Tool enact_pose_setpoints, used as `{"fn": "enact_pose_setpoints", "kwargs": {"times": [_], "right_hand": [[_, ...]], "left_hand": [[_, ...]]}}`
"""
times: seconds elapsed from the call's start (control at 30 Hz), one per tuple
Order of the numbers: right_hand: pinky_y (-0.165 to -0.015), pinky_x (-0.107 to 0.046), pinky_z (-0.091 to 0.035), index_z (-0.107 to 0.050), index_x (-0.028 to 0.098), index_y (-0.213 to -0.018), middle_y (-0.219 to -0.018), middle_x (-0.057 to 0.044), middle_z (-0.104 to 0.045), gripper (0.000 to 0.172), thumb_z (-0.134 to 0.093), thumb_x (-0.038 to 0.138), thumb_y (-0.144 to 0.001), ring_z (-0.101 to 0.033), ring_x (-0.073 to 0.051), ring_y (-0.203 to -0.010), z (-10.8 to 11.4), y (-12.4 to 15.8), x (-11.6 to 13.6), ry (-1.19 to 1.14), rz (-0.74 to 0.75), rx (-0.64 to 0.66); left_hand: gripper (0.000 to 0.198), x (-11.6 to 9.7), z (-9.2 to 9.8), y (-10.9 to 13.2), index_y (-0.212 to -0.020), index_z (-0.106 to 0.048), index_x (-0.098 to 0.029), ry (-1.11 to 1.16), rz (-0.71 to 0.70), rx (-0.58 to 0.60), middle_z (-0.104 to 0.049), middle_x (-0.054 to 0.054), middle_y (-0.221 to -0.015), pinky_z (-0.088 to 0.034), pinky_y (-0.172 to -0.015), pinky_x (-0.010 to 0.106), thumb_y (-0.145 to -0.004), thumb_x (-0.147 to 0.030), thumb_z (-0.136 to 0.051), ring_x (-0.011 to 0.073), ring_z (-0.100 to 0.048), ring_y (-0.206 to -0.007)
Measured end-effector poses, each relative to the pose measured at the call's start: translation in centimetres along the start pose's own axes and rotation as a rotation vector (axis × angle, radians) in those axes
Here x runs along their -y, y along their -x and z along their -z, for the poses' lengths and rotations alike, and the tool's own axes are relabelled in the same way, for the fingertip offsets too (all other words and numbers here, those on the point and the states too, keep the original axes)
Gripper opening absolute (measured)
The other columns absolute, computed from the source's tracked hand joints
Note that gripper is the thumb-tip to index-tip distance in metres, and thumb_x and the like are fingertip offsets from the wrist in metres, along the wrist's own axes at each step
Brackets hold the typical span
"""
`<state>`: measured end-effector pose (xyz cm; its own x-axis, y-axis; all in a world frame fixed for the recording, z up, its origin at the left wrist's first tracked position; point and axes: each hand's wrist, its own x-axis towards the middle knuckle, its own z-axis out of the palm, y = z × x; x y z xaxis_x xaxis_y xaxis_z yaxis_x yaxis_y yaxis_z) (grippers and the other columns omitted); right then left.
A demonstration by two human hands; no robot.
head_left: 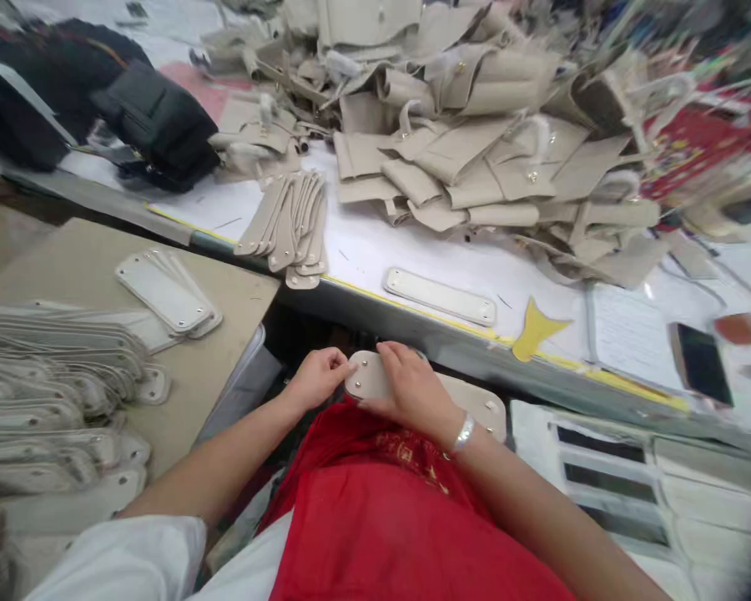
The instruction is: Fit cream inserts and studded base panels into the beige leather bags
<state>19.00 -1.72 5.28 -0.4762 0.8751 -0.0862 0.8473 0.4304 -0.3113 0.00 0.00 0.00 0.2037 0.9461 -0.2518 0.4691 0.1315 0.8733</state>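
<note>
- L hand (317, 377) was at end of beige strip (476, 399), fingers curled; couldn't tell if pinching.
- R hand (410, 388) gripped strip's middle, hiding it, btwn red apron (375, 526) & counter (363, 250).
- Far beige pile (488, 159) blurred; L strip stack (43, 376) cut off.

My left forearm (229, 455) reaches in from the near left, my right forearm (538, 488) from the near right. My left hand (318, 377) has its fingers curled, thumb close to the index finger. My right hand (416, 392) lies back upward, fingers pointing far left, thumb spread nearer me.
</note>
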Motion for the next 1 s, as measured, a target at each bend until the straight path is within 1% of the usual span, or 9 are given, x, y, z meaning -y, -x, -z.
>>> {"fn": "enact_pose_setpoints", "kwargs": {"times": [0.13,0.33,0.4,0.57,0.67,0.73,0.87,0.93,1.0], "right_hand": [[-0.085,-0.037,-0.039,-0.047,0.011,-0.114,-0.106,-0.013,-0.052,0.067,-0.062,0.055,-0.066,-0.049,-0.026,-0.097,-1.1,-1.4,0.7,0.011,-0.025,0.023],[-0.076,-0.035,-0.040,-0.050,0.014,-0.101,-0.096,-0.010,-0.052,0.055,-0.063,0.050,-0.061,-0.050,-0.025,-0.086,-1.5,-1.7,0.9,0.065,-0.022,-0.007],[-0.078,-0.035,-0.039,-0.050,0.013,-0.103,-0.097,-0.010,-0.052,0.057,-0.063,0.051,-0.062,-0.049,-0.025,-0.088,-1.6,-1.8,0.8,0.056,-0.014,-0.009],[-0.085,-0.039,-0.037,-0.042,0.011,-0.121,-0.107,-0.013,-0.052,0.073,-0.060,0.056,-0.066,-0.048,-0.028,-0.097,-1.8,-1.7,0.3,0.015,0.042,-0.006],[-0.087,-0.040,-0.037,-0.043,0.010,-0.120,-0.109,-0.014,-0.052,0.072,-0.060,0.055,-0.066,-0.048,-0.029,-0.099,-2.0,-1.7,0.1,-0.017,0.054,-0.004],[-0.088,-0.041,-0.037,-0.043,0.010,-0.119,-0.110,-0.015,-0.053,0.072,-0.061,0.053,-0.065,-0.048,-0.029,-0.100,-2.0,-1.7,-0.1,-0.048,0.065,-0.010],[-0.089,-0.040,-0.038,-0.039,0.010,-0.122,-0.115,-0.015,-0.052,0.075,-0.064,0.047,-0.063,-0.049,-0.028,-0.102,-1.8,-1.6,-0.6,-0.129,0.130,-0.021],[-0.088,-0.040,-0.038,-0.037,0.010,-0.123,-0.116,-0.015,-0.051,0.078,-0.066,0.047,-0.061,-0.049,-0.028,-0.103,-1.7,-1.5,-0.8,-0.147,0.137,-0.007],[-0.089,-0.042,-0.038,-0.037,0.011,-0.123,-0.116,-0.016,-0.051,0.082,-0.069,0.050,-0.058,-0.049,-0.029,-0.104,-1.5,-1.4,-0.9,-0.126,0.118,0.012]], "left_hand": [[0.028,0.2,-0.1,0.0,-0.065,-0.056,-0.014,0.030,-0.006,0.008,-0.054,-0.002,-0.058,-0.033,-0.050,0.021,-0.075,-0.040,-0.056,0.0097,-0.045,-0.054],[0.028,0.0,0.1,0.0,-0.063,-0.053,-0.015,0.083,0.009,0.025,-0.048,-0.004,-0.052,-0.030,-0.046,0.020,-0.075,-0.040,-0.056,0.0074,-0.039,-0.046],[0.028,-0.1,0.1,0.0,-0.062,-0.052,-0.015,0.102,0.019,0.025,-0.046,-0.005,-0.050,-0.028,-0.044,0.019,-0.074,-0.040,-0.056,0.0067,-0.037,-0.045],[0.027,-0.1,0.1,-0.1,-0.063,-0.051,-0.015,0.163,0.061,0.034,-0.043,-0.006,-0.046,-0.027,-0.043,0.019,-0.074,-0.039,-0.056,0.0061,-0.035,-0.042],[0.026,-0.7,0.2,0.2,-0.063,-0.051,-0.015,0.200,0.071,0.036,-0.044,-0.007,-0.047,-0.028,-0.043,0.019,-0.073,-0.038,-0.057,0.0058,-0.035,-0.041],[0.026,-1.7,0.4,0.5,-0.063,-0.051,-0.015,0.228,0.061,0.043,-0.044,-0.006,-0.048,-0.029,-0.044,0.019,-0.074,-0.038,-0.057,0.0056,-0.035,-0.042],[0.026,-3.8,0.9,0.9,-0.065,-0.052,-0.015,0.252,-0.015,0.077,-0.049,-0.004,-0.056,-0.033,-0.047,0.019,-0.075,-0.038,-0.056,0.0071,-0.042,-0.050],[0.026,-4.0,1.1,0.8,-0.066,-0.053,-0.015,0.221,-0.033,0.078,-0.052,-0.003,-0.059,-0.034,-0.049,0.019,-0.074,-0.039,-0.057,0.0083,-0.045,-0.053],[0.026,-3.4,1.1,0.5,-0.065,-0.054,-0.014,0.159,-0.020,0.059,-0.053,-0.002,-0.058,-0.034,-0.049,0.020,-0.074,-0.038,-0.057,0.0088,-0.045,-0.053]]}}
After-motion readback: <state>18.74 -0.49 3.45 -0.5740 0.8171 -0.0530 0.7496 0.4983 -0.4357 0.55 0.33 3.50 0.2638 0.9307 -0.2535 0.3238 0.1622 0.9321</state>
